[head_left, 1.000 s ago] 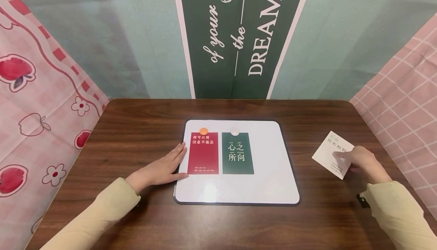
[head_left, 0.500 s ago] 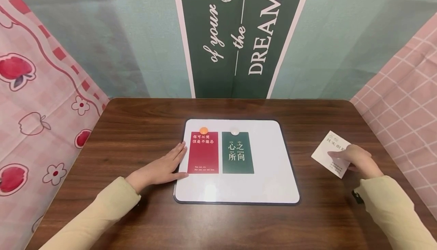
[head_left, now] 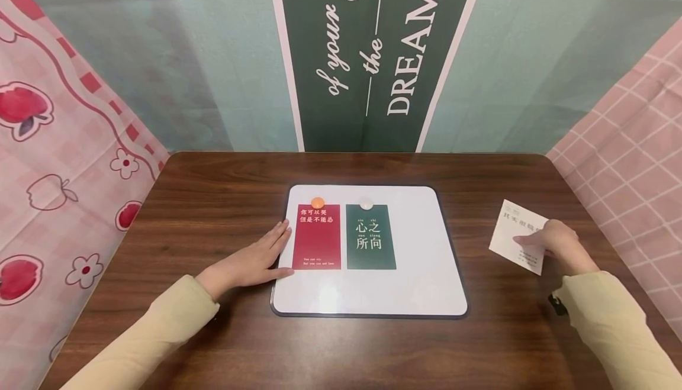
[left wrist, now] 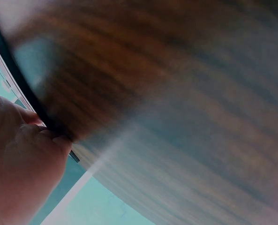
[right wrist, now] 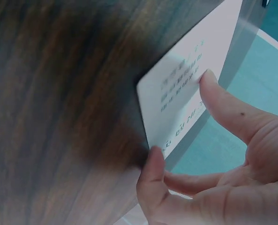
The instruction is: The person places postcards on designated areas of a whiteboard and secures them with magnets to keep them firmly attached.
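Note:
My right hand [head_left: 559,247] pinches a white card [head_left: 505,237] with dark printed characters, right of the whiteboard [head_left: 428,254]. In the right wrist view the thumb lies over the card's printed face [right wrist: 178,84], with fingertips at its edge. My left hand [head_left: 247,266] rests at the whiteboard's left edge, its fingers stretched out; the left wrist view shows its fingertips against the dark frame [left wrist: 24,86]. On the board, a red card [head_left: 317,241] lies under an orange round magnet [head_left: 317,202]. Beside it is a green card [head_left: 371,260] with a whitish round magnet [head_left: 366,203] at its top.
The brown wood-grain table [head_left: 229,200] carries the board near its middle. A green-blue curtain [head_left: 224,70] with a dark lettered panel hangs behind. Pink patterned cloths [head_left: 64,141] close off both sides.
The white card has turned in my right hand, its far corner swinging slightly up and left. The right hand has shifted slightly left; my left hand and the board cards have kept their places.

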A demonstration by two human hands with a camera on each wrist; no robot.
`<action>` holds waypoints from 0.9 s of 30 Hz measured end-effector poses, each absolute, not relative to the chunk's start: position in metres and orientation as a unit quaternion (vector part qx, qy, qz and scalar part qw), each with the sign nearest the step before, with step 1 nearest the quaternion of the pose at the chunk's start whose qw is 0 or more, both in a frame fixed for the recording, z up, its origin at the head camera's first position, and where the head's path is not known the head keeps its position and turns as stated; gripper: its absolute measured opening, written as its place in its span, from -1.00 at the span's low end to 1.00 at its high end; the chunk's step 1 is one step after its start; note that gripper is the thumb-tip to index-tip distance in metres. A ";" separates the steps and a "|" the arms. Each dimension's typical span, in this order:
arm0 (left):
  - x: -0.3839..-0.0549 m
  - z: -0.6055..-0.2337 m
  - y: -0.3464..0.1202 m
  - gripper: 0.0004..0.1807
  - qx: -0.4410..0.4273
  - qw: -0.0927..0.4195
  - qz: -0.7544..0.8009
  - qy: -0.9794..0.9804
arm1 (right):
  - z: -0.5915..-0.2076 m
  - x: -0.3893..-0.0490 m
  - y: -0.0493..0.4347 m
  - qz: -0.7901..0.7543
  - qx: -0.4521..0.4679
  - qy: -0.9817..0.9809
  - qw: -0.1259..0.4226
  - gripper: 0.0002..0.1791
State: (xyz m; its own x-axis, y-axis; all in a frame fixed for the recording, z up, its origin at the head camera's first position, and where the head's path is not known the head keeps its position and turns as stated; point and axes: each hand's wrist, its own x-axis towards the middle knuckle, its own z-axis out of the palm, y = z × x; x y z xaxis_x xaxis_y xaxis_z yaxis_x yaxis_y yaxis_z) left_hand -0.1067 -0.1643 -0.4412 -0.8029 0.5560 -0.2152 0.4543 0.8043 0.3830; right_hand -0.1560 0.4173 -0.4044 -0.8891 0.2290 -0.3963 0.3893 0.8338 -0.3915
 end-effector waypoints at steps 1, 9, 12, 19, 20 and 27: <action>-0.107 -0.441 -0.164 -0.01 0.270 0.160 0.157 0.936 | -0.404 -0.156 0.418 -0.238 0.157 0.944 0.164 -0.38; -0.106 -0.440 -0.165 -0.01 0.273 0.157 0.159 0.936 | -0.404 -0.162 0.422 -0.249 0.163 0.940 0.168 -0.45; -0.107 -0.439 -0.164 -0.01 0.273 0.157 0.162 0.935 | -0.404 -0.170 0.426 -0.247 0.167 0.935 0.191 -0.47; -0.109 -0.436 -0.161 -0.01 0.265 0.167 0.167 0.935 | -0.401 -0.181 0.431 -0.324 0.160 0.900 0.246 -0.69; -0.109 -0.435 -0.161 -0.01 0.263 0.169 0.168 0.935 | -0.400 -0.181 0.431 -0.349 0.158 0.889 0.253 -0.73; -0.110 -0.430 -0.158 -0.01 0.259 0.175 0.173 0.934 | -0.396 -0.185 0.430 -0.370 0.177 0.875 0.258 -0.80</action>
